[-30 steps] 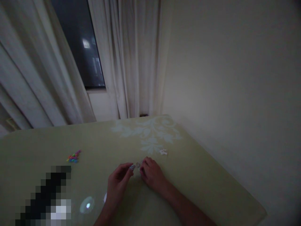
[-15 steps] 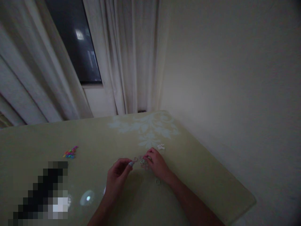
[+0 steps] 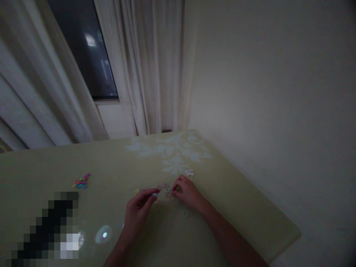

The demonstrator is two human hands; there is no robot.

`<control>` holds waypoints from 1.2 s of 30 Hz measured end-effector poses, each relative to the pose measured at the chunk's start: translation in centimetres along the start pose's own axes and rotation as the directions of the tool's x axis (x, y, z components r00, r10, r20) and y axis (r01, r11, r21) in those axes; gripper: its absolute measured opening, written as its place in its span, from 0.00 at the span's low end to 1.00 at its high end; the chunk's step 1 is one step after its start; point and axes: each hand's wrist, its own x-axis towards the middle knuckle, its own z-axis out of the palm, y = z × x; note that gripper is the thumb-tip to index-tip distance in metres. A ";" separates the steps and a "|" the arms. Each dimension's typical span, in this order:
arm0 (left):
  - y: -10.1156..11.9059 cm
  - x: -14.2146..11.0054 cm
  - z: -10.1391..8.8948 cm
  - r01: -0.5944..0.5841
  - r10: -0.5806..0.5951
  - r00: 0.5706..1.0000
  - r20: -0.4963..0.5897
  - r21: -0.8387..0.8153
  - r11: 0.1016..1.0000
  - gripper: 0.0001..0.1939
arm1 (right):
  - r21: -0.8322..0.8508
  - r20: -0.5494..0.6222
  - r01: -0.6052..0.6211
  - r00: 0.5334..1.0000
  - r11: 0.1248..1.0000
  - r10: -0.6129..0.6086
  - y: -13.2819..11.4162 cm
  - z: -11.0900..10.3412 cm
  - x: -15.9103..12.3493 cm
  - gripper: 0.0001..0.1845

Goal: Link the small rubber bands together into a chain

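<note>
My left hand (image 3: 139, 209) is closed in a pinch, with a small whitish piece (image 3: 155, 194) between thumb and fingertips. Its exact kind is too small to tell. Just right of those fingertips lies a loose cluster of small pale rings (image 3: 167, 190), some pinkish and some whitish, on the table. At the right side of the cluster is my right hand (image 3: 187, 193), thumb and forefinger curled together; what they hold, if anything, I cannot make out. One separate pale ring (image 3: 185, 214) lies below the right wrist. Beyond the right knuckles sits a little group of white pieces (image 3: 189, 172).
The glossy table (image 3: 236, 207) has a pale floral pattern and runs along a wall (image 3: 264, 92) on the right. Small multicoloured pieces (image 3: 81, 181) lie at left, near a pixelated dark shape (image 3: 46, 226). A yellowish piece (image 3: 135, 192) shows behind the left hand. Curtains (image 3: 155, 66) hang behind.
My right fingers have drawn slightly back to the right from the ring cluster, so more of it shows. The left hand keeps its pinch. The view has shifted slightly.
</note>
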 end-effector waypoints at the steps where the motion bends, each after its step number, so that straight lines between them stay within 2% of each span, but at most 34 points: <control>1: 0.0 0.0 0.0 -0.004 0.004 1.000 -0.002 0.004 1.000 0.12 | -0.018 -0.002 0.009 1.000 1.000 -0.009 0.0 0.2 -0.1 0.03; 6: 0.3 -0.1 0.1 -0.008 0.008 1.000 -0.003 0.010 1.000 0.11 | -0.217 -0.005 0.071 0.997 0.974 -0.074 0.5 0.4 -0.2 0.04; 9: 0.5 -0.1 0.0 -0.021 0.020 1.000 0.017 0.028 0.999 0.10 | -0.231 -0.047 0.067 0.996 0.971 -0.080 0.5 0.0 -0.1 0.05; 11: 0.4 -0.1 0.0 -0.061 0.061 0.998 0.028 0.015 0.998 0.09 | -0.132 -0.103 0.058 0.992 0.989 -0.072 0.1 -0.3 0.0 0.06; 13: 0.2 0.0 0.1 -0.105 0.105 0.994 0.034 0.002 0.994 0.08 | 0.036 -0.132 0.076 0.989 0.996 -0.071 -0.7 -0.5 0.0 0.07; 18: -0.3 -0.1 0.4 -0.079 0.080 0.994 0.071 -0.018 0.997 0.09 | 0.430 -0.025 0.118 0.993 0.895 -0.119 -3.0 0.0 -0.6 0.06; 23: 0.0 -0.2 0.3 -0.108 0.111 0.983 0.146 -0.027 0.994 0.10 | 0.583 0.039 0.072 0.992 0.809 -0.117 -3.9 0.9 -1.2 0.11; 26: 0.2 -0.1 0.2 -0.153 0.152 0.979 0.135 -0.004 0.988 0.07 | 0.634 0.062 0.042 0.993 0.772 -0.104 -3.7 1.2 -1.0 0.14; 29: 0.1 -0.1 0.1 -0.126 0.124 0.989 0.078 0.019 0.992 0.09 | 0.595 -0.002 0.027 0.999 0.803 -0.032 -3.0 1.2 -0.5 0.10; 32: -0.1 -0.2 0.2 -0.046 0.046 0.997 0.062 -0.008 0.999 0.11 | 0.403 -0.127 0.018 0.991 0.915 0.037 -2.1 1.2 0.0 0.03; 34: -0.3 -0.3 0.3 -0.015 0.016 0.998 0.064 -0.018 1.000 0.11 | 0.269 -0.150 0.012 0.988 0.963 0.030 -1.7 1.2 0.0 0.04; 36: -0.3 -0.3 0.4 -0.017 0.018 0.998 0.053 -0.027 1.000 0.11 | 0.190 -0.125 0.027 0.992 0.981 -0.003 -1.4 1.4 0.0 0.06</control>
